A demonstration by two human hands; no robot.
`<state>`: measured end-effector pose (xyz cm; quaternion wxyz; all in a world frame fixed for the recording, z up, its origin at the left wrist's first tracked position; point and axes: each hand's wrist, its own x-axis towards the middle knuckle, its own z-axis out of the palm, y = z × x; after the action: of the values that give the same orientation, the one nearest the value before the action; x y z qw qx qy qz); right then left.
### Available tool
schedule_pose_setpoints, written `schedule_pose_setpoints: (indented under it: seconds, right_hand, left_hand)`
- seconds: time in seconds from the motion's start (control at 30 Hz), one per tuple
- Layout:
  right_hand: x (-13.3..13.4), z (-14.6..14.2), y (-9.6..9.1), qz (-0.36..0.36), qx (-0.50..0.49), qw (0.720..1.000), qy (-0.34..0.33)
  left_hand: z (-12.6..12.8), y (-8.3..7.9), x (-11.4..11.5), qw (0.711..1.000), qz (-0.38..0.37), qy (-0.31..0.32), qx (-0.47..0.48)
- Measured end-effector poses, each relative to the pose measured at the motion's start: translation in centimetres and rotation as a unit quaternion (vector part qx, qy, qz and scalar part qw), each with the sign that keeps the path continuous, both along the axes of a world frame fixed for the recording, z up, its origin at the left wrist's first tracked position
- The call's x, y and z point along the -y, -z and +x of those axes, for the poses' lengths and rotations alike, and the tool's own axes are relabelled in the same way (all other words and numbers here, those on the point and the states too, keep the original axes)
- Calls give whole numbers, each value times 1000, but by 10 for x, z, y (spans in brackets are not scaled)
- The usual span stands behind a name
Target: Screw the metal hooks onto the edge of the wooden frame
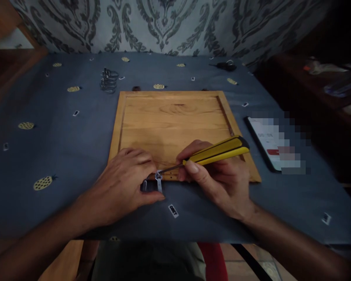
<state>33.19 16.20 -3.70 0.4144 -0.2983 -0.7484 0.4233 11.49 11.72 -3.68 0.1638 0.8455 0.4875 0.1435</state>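
A wooden panel [172, 121] with a raised frame lies flat on the cloth-covered table. At its near edge sits a small metal hook [159, 182], its plate against the wood. My left hand [128, 177] is closed around this hook, thumb below and fingers above on the panel. In my right hand [219, 179] is a yellow and black screwdriver [219, 150], slanting down to the left. Its tip meets the hook's plate, where a screw may be, too small to tell. A few dark holes show in the wood beside the hook.
Several metal hooks [109, 80] lie in a row behind the panel's left corner. A dark tool [226, 66] rests at the back right. A phone [265, 142] lies right of the panel. Patterned fabric [163, 27] hangs behind the table.
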Motion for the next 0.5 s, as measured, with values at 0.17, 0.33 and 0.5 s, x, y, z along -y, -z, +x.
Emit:
schedule_pose_setpoints:
  seconds: [0.17, 0.33, 0.5]
  right_hand:
    - [-1, -1, -2, 10, 0, 1000, -2]
    - [-2, -2, -2, 20, 8, 1000, -4]
    - [-2, -3, -1, 49, 24, 998, 0]
  left_hand:
    - [1, -3, -1, 1000, -17, -4, -6]
    - [2, -6, -2, 999, -47, -8, -11]
    - [2, -5, -1, 1000, -27, -5, 5]
